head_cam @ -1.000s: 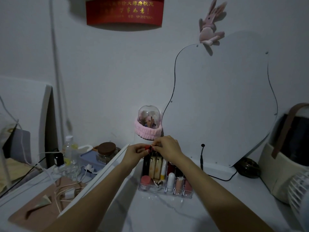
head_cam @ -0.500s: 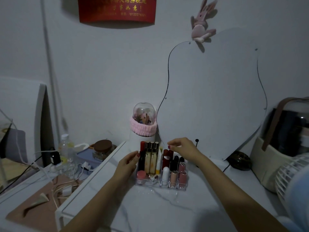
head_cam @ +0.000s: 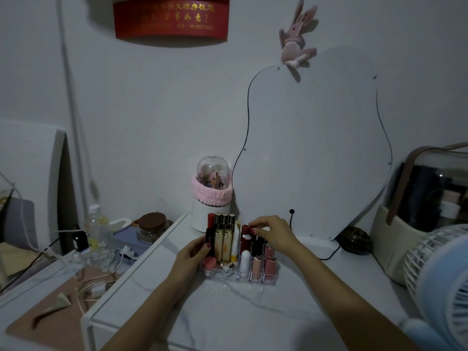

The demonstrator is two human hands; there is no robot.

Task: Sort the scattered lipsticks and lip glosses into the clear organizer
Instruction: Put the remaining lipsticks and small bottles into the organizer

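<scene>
Right hand (head_cam: 272, 233) is above the back right part of the organizer (head_cam: 239, 273), and its fingertips pinch the top of a dark red lipstick (head_cam: 246, 235) that stands in a back slot. Left hand (head_cam: 191, 257) is on the left side of the organizer, with its fingers curled against the left wall, so I judge it holds the box steady on the desk (head_cam: 228, 312).

I judge the task is almost finished. The organizer already looks full: a row of tall gold-capped tubes (head_cam: 224, 235) stands at the back left beside a red one, a white tube (head_cam: 245, 260) and two pink lipsticks (head_cam: 263, 266) stand in the front slots, and a short round pink piece (head_cam: 210, 263) sits in the front left compartment. On the white desk around the box I see no loose lipstick or gloss; if some lies behind the hands or the forearms, I cannot tell. What is left, as far as I can judge, is only to seat this red lipstick fully in its slot and let it go.

The organizer is clear plastic with thin walls, low at the front and higher at the back, so the things inside are visible through it. It stands near the back of the desk, in front of a white jar (head_cam: 207, 216) with a pink band and beside the mirror (head_cam: 316, 148). The lipsticks stand upright and close together, mostly touching their neighbours.
</scene>
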